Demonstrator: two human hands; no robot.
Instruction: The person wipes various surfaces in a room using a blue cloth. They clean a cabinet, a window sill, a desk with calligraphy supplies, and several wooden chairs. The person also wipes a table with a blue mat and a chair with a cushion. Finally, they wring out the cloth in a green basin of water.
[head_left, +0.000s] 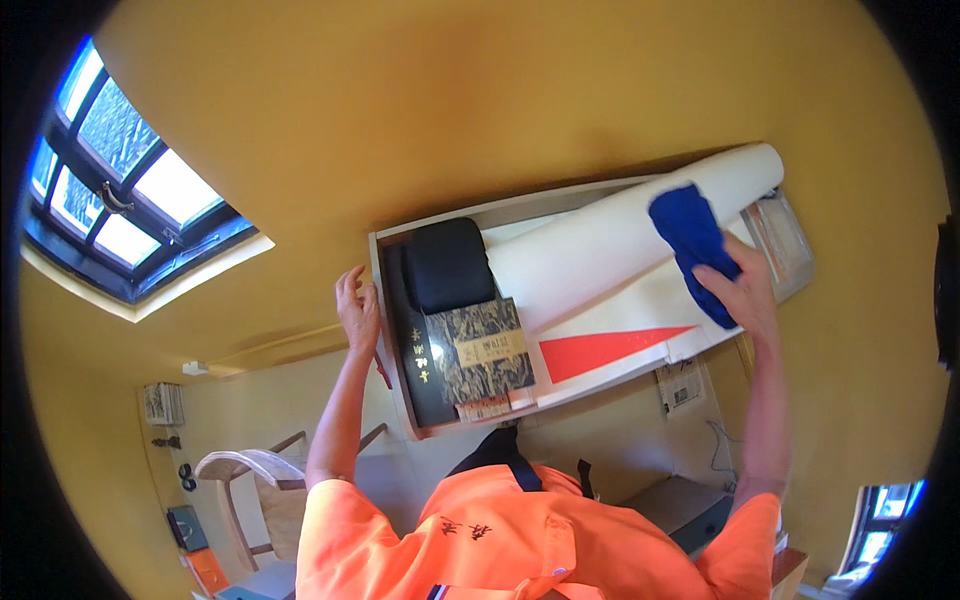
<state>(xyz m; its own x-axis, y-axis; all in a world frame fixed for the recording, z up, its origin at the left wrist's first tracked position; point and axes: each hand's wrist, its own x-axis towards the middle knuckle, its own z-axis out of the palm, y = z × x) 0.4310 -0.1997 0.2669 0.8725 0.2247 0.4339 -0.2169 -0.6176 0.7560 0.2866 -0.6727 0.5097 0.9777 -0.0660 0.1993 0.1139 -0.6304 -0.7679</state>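
My right hand grips a folded dark blue cloth, held over the right part of a pale-edged table. Beneath the cloth lies a large white paper roll, slanting across the tabletop. My left hand is beside the table's left edge with its fingers apart and nothing in them. Closest to it on the table are a black case and a dark flat box with gold characters. A grey-and-black patterned box with a tan label sits in front of the case.
A red triangular shape shows on the white surface near the front edge. At the right end lies a clear-wrapped package. A yellow wall rises behind, with a dark-framed window at left. A wooden chair stands lower left.
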